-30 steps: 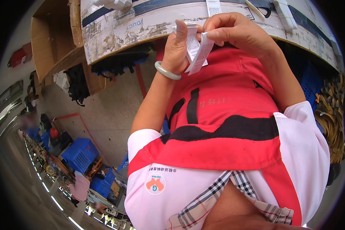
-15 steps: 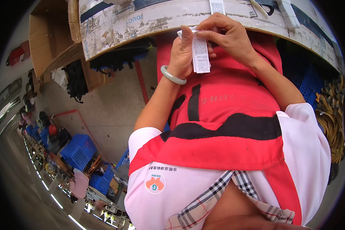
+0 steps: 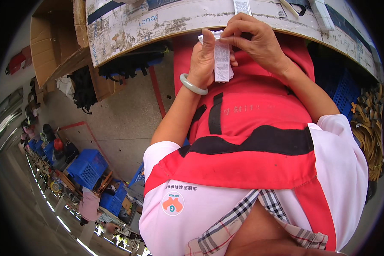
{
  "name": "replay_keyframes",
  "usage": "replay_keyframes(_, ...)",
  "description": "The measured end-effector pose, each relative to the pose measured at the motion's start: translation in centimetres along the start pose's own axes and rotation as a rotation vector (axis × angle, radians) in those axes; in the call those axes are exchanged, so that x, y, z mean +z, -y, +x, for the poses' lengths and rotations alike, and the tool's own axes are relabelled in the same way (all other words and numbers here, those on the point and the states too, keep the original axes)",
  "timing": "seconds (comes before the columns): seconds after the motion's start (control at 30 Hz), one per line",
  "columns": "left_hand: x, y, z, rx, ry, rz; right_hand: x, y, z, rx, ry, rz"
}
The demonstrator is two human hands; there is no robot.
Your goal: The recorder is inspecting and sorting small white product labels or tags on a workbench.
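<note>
A small stack of white printed labels (image 3: 222, 64) hangs from my hands, just off the near edge of the worktable. My left hand (image 3: 202, 59) is closed around the stack, its thumb pointing up along the side. With thumb and index finger, my right hand (image 3: 254, 40) pinches the upper end of the labels. The lower ends hang free over the red apron, slightly fanned. One more white printed label (image 3: 242, 7) lies on the tabletop beyond my right hand.
The worktable (image 3: 170, 21) has a worn, scuffed top. A white strap bundle (image 3: 322, 16) lies on its right side. An open cardboard box (image 3: 55, 47) stands to the left, black straps (image 3: 84, 88) hanging below it. Blue crates (image 3: 87, 166) stand farther off; tan strips (image 3: 369, 132) hang at right.
The labels have shifted slightly between my fingers, and the front one now hangs straighter. My right hand has moved a little along the top edge. Both hands keep their hold.
</note>
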State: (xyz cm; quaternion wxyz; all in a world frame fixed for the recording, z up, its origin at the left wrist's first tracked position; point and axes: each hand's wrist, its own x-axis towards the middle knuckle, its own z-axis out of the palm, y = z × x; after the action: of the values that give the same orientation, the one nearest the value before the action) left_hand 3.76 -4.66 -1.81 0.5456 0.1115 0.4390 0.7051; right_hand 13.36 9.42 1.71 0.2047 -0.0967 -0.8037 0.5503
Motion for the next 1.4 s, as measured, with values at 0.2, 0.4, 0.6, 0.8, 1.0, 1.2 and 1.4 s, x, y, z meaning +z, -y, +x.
replay_keyframes(0.2, -0.3, 0.3, -0.2, -0.032, 0.039, 0.015, -0.1, 0.4, 0.0, 0.059, 0.045, -0.012)
replay_keyframes(0.4, -0.4, 0.4, -0.4, -0.043, 0.012, -0.002, 0.2, 0.6, 0.0, -0.109, 0.014, -0.081)
replay_keyframes(0.6, -0.4, 0.4, -0.5, -0.049, 0.013, 0.013, 0.4, 0.9, -0.2, -0.079, 0.005, -0.117)
replay_keyframes(0.8, -0.5, 0.6, -0.5, -0.056, 0.036, 0.021, 0.5, 0.5, -0.2, -0.135, 0.003, -0.151)
replay_keyframes(1.0, -0.6, 0.7, -0.7, -0.061, 0.028, 0.036, 0.4, 0.6, -0.1, -0.176, -0.033, -0.247)
replay_keyframes(1.2, -0.6, 0.8, -0.9, -0.075, 0.04, -0.047, 0.4, 0.4, -0.2, -0.236, 0.002, -0.285)
replay_keyframes(1.4, -0.3, 0.7, -1.1, -0.072, 0.042, -0.066, -0.2, 0.2, -0.1, 0.011, 0.099, -0.074)
